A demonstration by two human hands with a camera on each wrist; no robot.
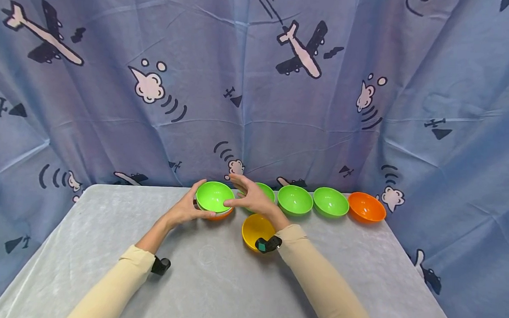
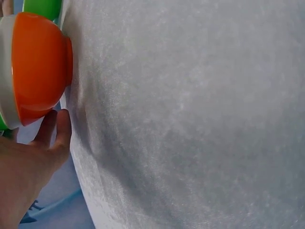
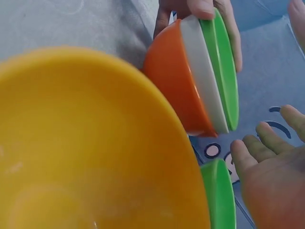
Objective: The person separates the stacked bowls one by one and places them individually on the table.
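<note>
A stack of nested bowls stands at the back of the table, left of centre. Its top is a green bowl (image 1: pixel 214 196), with a white bowl (image 3: pixel 202 71) under it and an orange bowl (image 2: pixel 40 67) at the bottom. My left hand (image 1: pixel 183 211) grips the stack from the left, its thumb at the green rim and its fingers round the side. On the right, my right hand (image 1: pixel 256 196) is held with fingers extended and spread, apart from the stack in the right wrist view. Below the right wrist sits a yellow bowl (image 1: pixel 254 228), partly covered by the forearm.
Along the back edge, right of the stack, runs a row: a partly hidden green bowl (image 1: pixel 268 192), a second green bowl (image 1: pixel 295 200), a third green bowl (image 1: pixel 330 202) and an orange bowl (image 1: pixel 366 207). A patterned blue curtain (image 1: pixel 197 105) hangs behind the white-covered table (image 1: pixel 208 279).
</note>
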